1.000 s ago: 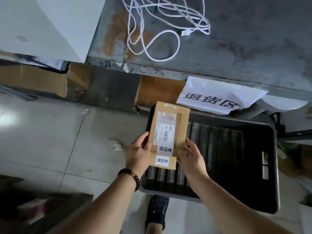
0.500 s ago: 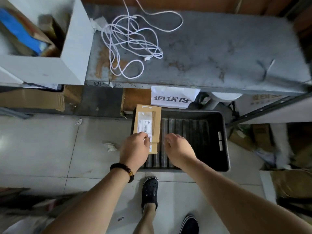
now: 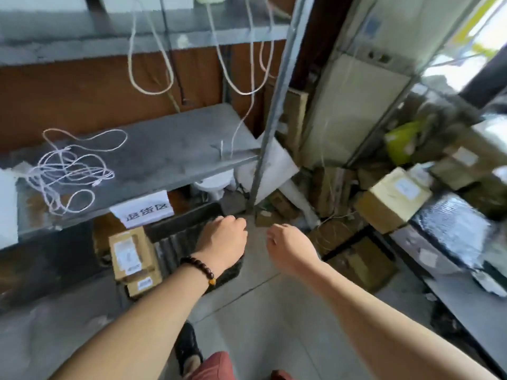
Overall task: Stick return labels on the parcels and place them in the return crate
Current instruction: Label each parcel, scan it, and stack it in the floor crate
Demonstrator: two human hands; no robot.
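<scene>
My grip held nothing. My left hand [image 3: 223, 239] and right hand [image 3: 290, 249] hung in the air, near each other but apart, fingers loosely curled. The left hand was above the right end of the black return crate [image 3: 186, 219]. The right hand was above the bare floor [image 3: 263, 311] just beside it.

The crate sat on the floor under a grey shelf [image 3: 164, 154], where a white paper sign [image 3: 142, 211] hung from the shelf edge. Two brown cardboard parcels were stacked at the crate's left end, the upper parcel [image 3: 131, 252] lying on the lower parcel [image 3: 144, 285]. Each showed a white label. The rest of the crate's ribbed bottom seemed bare, though the view was blurred and my left wrist hid part of it.

I judged the placing step done for these two, and fetching the next parcel to be the step in hand. A pile of boxes lay well apart to my right, one pale box [image 3: 395, 197] nearest the top. The next move called for turning that way, spreading the fingers of both hands to take a box by its sides, and finding a return label, none of which I could see.
</scene>
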